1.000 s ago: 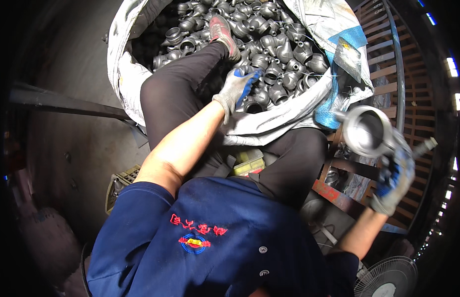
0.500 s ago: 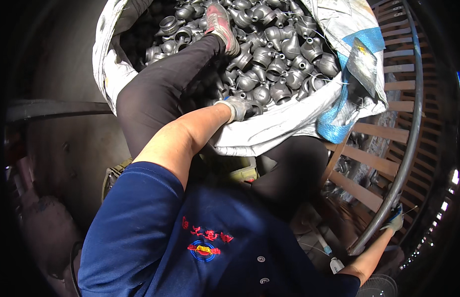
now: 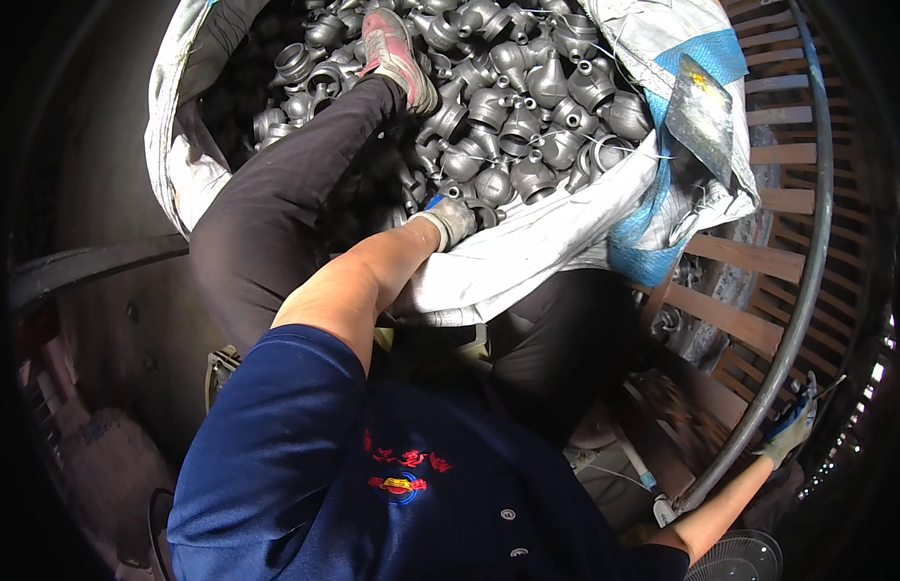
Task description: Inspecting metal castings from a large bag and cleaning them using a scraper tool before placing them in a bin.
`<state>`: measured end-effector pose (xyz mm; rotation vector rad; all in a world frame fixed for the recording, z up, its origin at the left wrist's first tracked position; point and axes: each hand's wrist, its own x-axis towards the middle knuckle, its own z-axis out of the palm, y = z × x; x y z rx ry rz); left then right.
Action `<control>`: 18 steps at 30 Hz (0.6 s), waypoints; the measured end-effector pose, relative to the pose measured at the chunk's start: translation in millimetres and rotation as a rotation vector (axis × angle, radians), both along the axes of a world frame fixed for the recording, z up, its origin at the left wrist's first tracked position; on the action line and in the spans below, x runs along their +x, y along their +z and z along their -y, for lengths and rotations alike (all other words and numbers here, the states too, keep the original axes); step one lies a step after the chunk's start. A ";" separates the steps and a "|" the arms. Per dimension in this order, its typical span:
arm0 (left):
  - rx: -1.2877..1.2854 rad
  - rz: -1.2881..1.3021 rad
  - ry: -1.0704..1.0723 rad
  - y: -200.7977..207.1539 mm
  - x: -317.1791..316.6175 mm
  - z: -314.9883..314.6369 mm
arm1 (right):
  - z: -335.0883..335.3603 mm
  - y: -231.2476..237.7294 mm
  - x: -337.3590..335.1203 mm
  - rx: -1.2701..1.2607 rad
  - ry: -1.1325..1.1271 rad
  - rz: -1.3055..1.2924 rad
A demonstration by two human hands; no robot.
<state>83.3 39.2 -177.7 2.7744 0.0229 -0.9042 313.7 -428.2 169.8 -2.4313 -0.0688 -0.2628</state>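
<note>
My left hand (image 3: 452, 224), in a grey glove with blue on it, is closed at the near rim of a big white woven bag (image 3: 527, 247). Its fingertips are mostly hidden. Grey metal pipe-like fittings (image 3: 532, 179) with round bodies and narrow necks fill the bag, and one lies right beside this hand. My right hand (image 3: 794, 426), gloved likewise, is off to the lower right, just outside a curved metal rail (image 3: 775, 373). Its fingers are stretched out and apart. A thin, stick-like line shows beyond them; I cannot tell whether the hand touches it.
My leg in dark trousers reaches into the bag, its red-and-grey shoe (image 3: 397, 58) on the fittings. A blue strap (image 3: 649, 218) and a hanging plate (image 3: 700, 121) are on the bag's right side. Brown slats (image 3: 726, 315) run along the rail. A fan (image 3: 741, 557) stands at the bottom right.
My right hand has come off the rail, moving right and upward as its fingers opened. My left hand stays at the bag's rim. The view has shifted, so the bag appears further left.
</note>
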 end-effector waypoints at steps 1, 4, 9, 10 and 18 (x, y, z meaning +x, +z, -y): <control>0.006 0.047 0.000 -0.4 -0.9 -1.6 | -17.6 6.2 -9.8 -0.021 -0.018 -0.031; 0.024 0.194 -0.013 -5.5 -0.6 -4.5 | -52.6 13.6 -28.3 0.065 -0.012 0.085; 0.030 0.411 -0.038 -4.4 -2.9 -22.5 | -104.1 32.4 -72.4 0.214 0.179 0.109; 0.022 0.333 0.078 15.4 6.1 -30.4 | -104.7 26.9 -75.4 0.298 0.212 0.057; -0.070 0.079 0.572 27.6 -2.8 -31.5 | -110.0 2.6 -76.6 0.302 0.269 -0.024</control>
